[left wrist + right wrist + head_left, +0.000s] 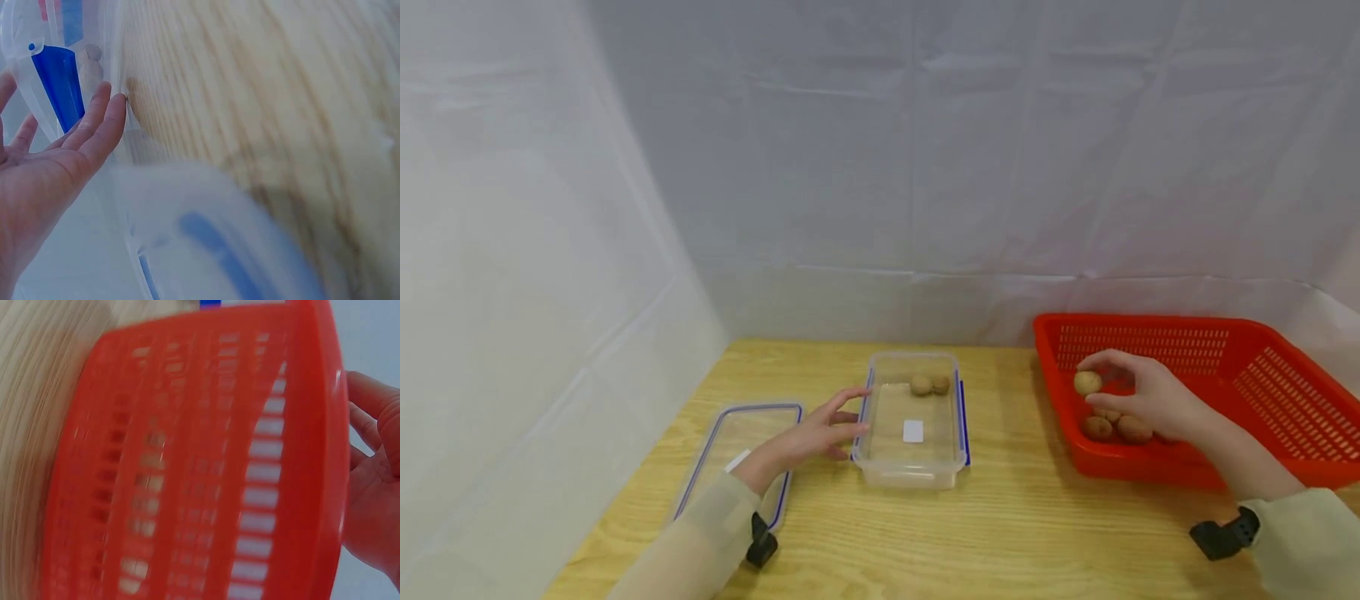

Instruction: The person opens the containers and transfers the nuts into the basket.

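Note:
A clear box (pixel 883 454) with blue side clips holds two round brown walnut-like items (pixel 921 385) near its far right corner. Beside its left rim is my left hand (pixel 820 433), fingers spread and fingertips at the wall; the left wrist view shows this hand (pixel 59 165) with extended fingers near a blue clip (pixel 61 87). Over the left part of the red basket (pixel 1138 469), my right hand (pixel 1153 398) pinches one brown item (pixel 1087 382) between thumb and fingers. In the right wrist view the basket wall (pixel 237 437) hides the fingertips of this hand (pixel 378 481).
Left of the box a clear lid (pixel 730 429) with a blue seal lies on the wooden table (pixel 1000 533), partly beneath the left forearm. Several more brown items (pixel 1132 429) lie in the basket's near left corner. White sheeting (pixel 880 167) stands behind and at the left.

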A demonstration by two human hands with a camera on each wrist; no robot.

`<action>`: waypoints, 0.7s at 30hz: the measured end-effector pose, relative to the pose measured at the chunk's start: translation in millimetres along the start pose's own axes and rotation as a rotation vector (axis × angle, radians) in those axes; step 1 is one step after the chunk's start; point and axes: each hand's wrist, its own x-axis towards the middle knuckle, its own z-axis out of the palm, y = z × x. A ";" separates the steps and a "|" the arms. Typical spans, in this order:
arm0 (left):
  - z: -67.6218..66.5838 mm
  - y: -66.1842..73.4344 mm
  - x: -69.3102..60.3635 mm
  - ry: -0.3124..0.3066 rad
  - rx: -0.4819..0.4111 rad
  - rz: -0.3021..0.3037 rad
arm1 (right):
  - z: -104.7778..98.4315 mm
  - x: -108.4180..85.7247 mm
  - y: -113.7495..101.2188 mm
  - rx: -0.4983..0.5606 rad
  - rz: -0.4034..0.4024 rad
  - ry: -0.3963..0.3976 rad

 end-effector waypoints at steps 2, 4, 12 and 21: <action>0.2 -0.4 0.2 0.000 0.001 0.002 | -4.5 -2.8 7.9 -0.013 -0.006 0.004; 0.0 -0.8 0.3 0.001 0.002 0.001 | -9.1 -4.9 16.7 -0.021 -0.005 0.006; -0.9 -1.2 0.7 -0.002 0.002 0.003 | -21.9 -5.9 52.1 -0.055 0.025 -0.006; -1.6 -0.2 0.3 -0.007 0.006 0.009 | -27.0 -1.4 83.4 -0.068 -0.002 -0.031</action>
